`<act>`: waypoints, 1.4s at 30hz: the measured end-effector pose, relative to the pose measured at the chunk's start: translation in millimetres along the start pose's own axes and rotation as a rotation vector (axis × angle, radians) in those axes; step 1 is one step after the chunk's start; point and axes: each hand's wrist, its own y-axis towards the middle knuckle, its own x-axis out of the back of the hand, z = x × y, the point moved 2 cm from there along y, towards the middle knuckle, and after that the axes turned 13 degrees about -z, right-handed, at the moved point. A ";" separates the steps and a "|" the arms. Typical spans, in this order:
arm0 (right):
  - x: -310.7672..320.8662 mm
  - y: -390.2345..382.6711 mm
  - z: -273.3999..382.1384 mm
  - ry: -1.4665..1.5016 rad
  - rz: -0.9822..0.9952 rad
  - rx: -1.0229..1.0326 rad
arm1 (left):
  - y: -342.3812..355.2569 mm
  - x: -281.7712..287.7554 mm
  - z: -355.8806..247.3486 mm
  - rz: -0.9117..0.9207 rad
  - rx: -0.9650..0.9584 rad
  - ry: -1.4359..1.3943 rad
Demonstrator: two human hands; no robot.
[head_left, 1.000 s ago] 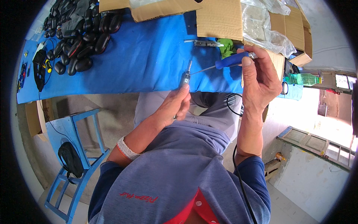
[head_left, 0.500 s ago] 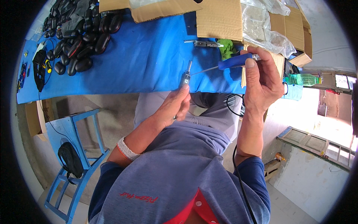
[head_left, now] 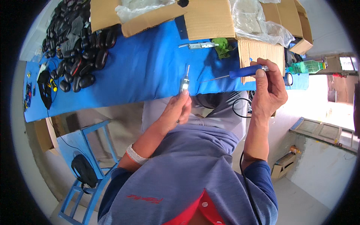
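Note:
My left hand pinches a small metallic grey part with a thin rod standing up from its far end; I cannot make out its exact kind. My right hand grips a screwdriver by its blue handle, fingers round the handle's end. The screwdriver's shaft points left toward the small part, its tip a short gap away from it. Both hands are over the near edge of the blue-covered table. Farther back on the cloth lies a long silver-grey metal piece, beside a crumpled green cloth.
A heap of black rounded plastic objects covers the table's left. Cardboard boxes and clear plastic wrap fill the back. A green bottle lies at the right. A blue chair bearing a black bag stands lower left.
The screwdriver has drawn back to the right, its tip leaving the small part. The whole view has shifted slightly. Both hands keep their holds.

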 end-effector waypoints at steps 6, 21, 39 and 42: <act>14.6 -9.7 -4.6 0.054 -0.059 -0.015 | 2.0 1.0 4.4 0.014 0.003 -0.016; 16.9 -21.8 4.1 0.154 -0.019 0.075 | 0.4 0.4 14.5 0.009 -0.061 0.052; 9.0 -36.8 7.5 0.171 0.001 0.230 | -2.3 -1.7 18.2 0.006 -0.023 -0.004; 7.6 -37.0 7.4 0.212 -0.008 0.222 | -2.7 -2.0 18.5 0.010 -0.027 -0.001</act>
